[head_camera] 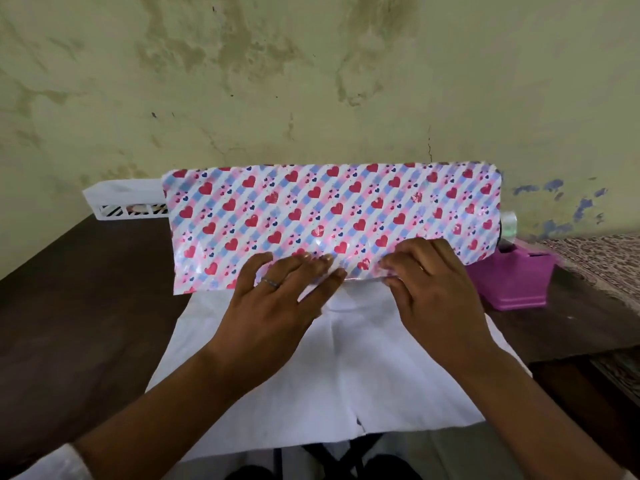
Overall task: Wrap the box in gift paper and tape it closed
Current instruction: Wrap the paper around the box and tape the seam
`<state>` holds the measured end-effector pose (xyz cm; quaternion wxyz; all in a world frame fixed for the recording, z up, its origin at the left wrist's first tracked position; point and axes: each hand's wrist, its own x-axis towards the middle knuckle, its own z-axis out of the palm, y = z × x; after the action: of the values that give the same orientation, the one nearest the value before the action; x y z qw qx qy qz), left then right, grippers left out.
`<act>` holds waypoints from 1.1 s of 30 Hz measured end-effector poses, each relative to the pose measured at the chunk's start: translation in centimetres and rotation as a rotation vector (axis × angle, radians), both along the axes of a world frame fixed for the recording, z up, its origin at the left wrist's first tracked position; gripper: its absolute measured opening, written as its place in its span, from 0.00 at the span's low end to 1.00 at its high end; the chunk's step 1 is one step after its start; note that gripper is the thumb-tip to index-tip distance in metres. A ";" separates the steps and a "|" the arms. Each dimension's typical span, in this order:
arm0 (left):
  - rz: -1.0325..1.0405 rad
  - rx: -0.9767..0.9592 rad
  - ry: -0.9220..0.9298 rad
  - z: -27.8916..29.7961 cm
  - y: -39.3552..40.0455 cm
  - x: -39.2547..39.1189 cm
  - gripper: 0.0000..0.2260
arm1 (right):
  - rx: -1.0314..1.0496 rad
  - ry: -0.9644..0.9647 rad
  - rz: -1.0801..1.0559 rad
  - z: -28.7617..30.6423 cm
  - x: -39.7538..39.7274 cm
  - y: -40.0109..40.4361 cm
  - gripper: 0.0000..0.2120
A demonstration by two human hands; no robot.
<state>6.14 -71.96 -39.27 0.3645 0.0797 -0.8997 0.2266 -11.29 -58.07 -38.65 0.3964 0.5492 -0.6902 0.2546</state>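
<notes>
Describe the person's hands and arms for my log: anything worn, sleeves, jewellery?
Both forearms are bare. The left hand wears a thin silvery ring on one finger. The right hand shows a small glint on one finger, too small to call a ring. A white sleeve edge shows at the left arm's lower end.

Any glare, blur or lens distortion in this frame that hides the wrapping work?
Head view: soft, even light; small glare patches on the gift paper near the left hand and right hand; wide-angle bending at the edges; the fingertips look slightly soft.
</notes>
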 end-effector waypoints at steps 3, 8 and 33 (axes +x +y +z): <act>-0.006 -0.013 -0.085 -0.5 0.9 1.2 0.32 | 0.059 -0.007 -0.003 -1.0 0.4 1.3 0.09; 0.010 0.088 -0.225 -1.5 2.5 2.9 0.19 | 0.309 -0.084 0.063 -2.9 1.6 3.2 0.07; 0.106 0.058 -0.071 3.2 2.7 5.0 0.11 | 0.248 0.070 0.073 1.3 1.5 5.0 0.07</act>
<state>11.17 -69.21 -36.09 0.3176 0.1295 -0.9126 0.2223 -9.74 -53.03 -37.30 0.3399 0.6272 -0.6817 0.1621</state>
